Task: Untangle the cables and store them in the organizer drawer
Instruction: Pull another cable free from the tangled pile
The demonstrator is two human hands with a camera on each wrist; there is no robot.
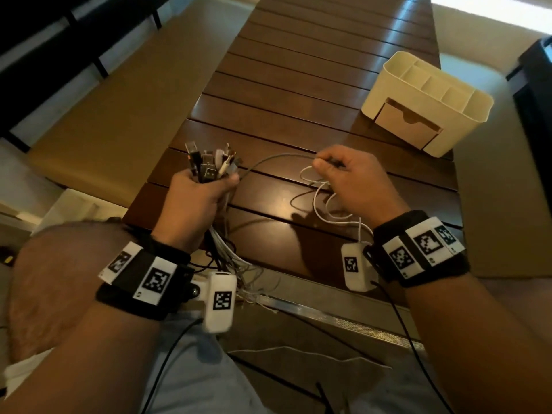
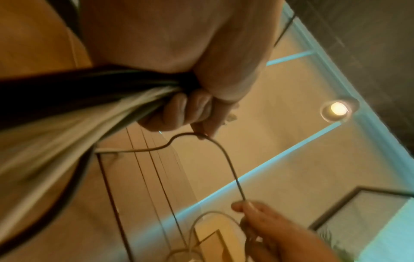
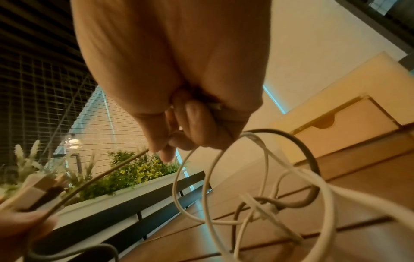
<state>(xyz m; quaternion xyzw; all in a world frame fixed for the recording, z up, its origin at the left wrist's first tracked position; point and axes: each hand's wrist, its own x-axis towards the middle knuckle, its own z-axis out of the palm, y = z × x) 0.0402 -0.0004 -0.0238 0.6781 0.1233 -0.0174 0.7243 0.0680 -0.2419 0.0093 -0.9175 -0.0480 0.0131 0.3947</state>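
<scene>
While the left hand (image 1: 195,201) grips the cable bundle (image 1: 209,165) at 9 o'clock on the worktop (image 1: 298,85), with the organizer (image 1: 424,103) at 2 o'clock, the left wrist view shows its fingers (image 2: 190,109) clenched, and the right wrist view shows the right hand (image 3: 179,106) pinching a grey cable (image 3: 89,184).

Dark slatted table (image 1: 313,85) — tan floor (image 1: 125,94), planter (image 3: 125,193) (leafy) behind.

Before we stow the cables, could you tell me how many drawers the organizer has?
1: the drawer low in the front of the organizer; its other sides are hidden.
</scene>
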